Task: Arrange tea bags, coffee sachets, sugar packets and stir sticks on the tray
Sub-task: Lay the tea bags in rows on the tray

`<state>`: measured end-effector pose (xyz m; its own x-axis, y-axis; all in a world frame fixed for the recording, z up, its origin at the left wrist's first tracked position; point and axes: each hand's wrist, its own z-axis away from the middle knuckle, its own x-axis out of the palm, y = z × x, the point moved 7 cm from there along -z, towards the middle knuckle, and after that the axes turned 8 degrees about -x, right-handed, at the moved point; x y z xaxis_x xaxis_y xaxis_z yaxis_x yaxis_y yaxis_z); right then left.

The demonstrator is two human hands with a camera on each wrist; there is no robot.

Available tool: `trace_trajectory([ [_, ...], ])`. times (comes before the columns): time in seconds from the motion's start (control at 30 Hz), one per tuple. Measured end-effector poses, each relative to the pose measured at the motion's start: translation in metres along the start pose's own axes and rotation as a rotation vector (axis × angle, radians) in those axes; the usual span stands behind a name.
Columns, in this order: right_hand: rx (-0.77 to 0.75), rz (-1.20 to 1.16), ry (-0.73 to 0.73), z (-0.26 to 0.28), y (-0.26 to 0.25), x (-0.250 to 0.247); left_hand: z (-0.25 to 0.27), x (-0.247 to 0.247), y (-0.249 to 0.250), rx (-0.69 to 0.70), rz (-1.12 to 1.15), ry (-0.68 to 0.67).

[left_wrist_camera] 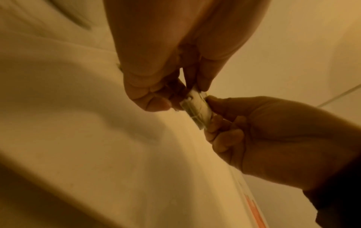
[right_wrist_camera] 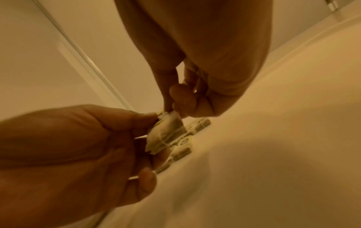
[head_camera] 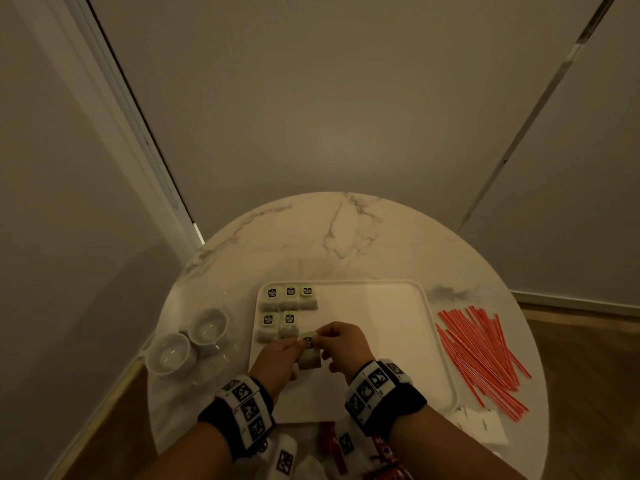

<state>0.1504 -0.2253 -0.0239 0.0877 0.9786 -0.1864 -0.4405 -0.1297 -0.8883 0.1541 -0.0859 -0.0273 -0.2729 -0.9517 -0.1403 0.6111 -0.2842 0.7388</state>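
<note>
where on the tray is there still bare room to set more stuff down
The tray is bare across its whole right half, from the tea bags over to the rim beside the stir sticks. It is crowded at the far-left corner, where five bags lie in two rows, and at mid-left, where both hands pinch another tea bag.

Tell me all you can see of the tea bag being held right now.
The tea bag is a small pale paper pouch with dark contents, a string and a green-edged tag with a dark label. Left hand and right hand both pinch the tag end; the pouch hangs over the white tray, near the five bags already laid.
</note>
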Motion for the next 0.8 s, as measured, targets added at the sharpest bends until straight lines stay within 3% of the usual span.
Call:
trace_trajectory([
  [0.1,0.03,0.055,0.047,-0.022,0.005,-0.002,-0.009,-0.01,0.01,0.088,-0.172,0.106],
  [0.23,0.078,0.143,0.117,-0.049,0.013,-0.001,-0.009,-0.025,0.023,0.21,-0.241,0.261],
  [0.67,0.034,0.309,0.205,-0.073,0.016,-0.004,-0.029,-0.05,-0.005,0.169,-0.235,0.289],
  [0.8,-0.031,0.418,0.121,-0.063,0.018,-0.003,-0.035,-0.055,-0.012,0.174,-0.148,0.305],
])
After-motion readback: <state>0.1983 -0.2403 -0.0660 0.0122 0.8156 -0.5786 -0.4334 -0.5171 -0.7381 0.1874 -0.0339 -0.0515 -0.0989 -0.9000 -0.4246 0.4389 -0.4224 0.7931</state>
